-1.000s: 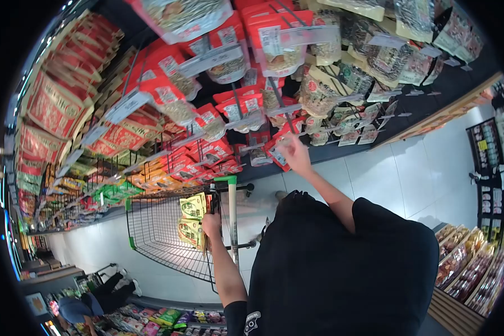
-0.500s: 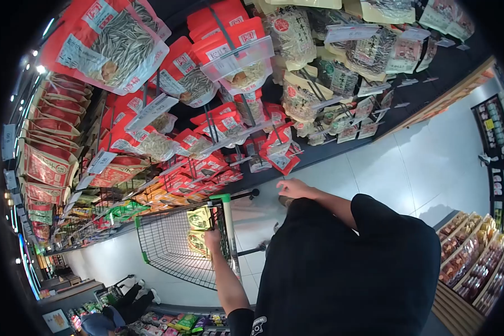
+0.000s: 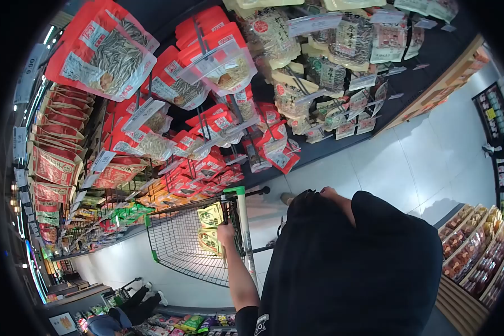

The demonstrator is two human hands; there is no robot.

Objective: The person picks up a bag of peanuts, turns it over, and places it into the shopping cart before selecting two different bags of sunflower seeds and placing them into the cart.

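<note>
My left hand (image 3: 225,233) is wrapped round the handle of a shopping cart (image 3: 179,255). The cart is wire mesh with green corner caps. Inside it, beside that hand, lie two yellow-and-green packages (image 3: 209,215). My right hand (image 3: 329,192) is close against the front of my black shirt, and its fingers are too small and partly hidden to make out. The nearest goods to it are red bags of seeds (image 3: 284,155) hanging from the shelf hooks.
Hanging racks hold red seed bags (image 3: 109,56) and cream bags (image 3: 274,35) along the upper side. Trays of packaged snacks (image 3: 465,246) stand at the right. A person in dark trousers (image 3: 134,308) is at the lower left near another cart. Pale tiled floor (image 3: 386,151) runs between.
My right hand has drawn back from beside the red bags toward my body. The cart appears slightly further right in view, with my left hand still on its handle.
</note>
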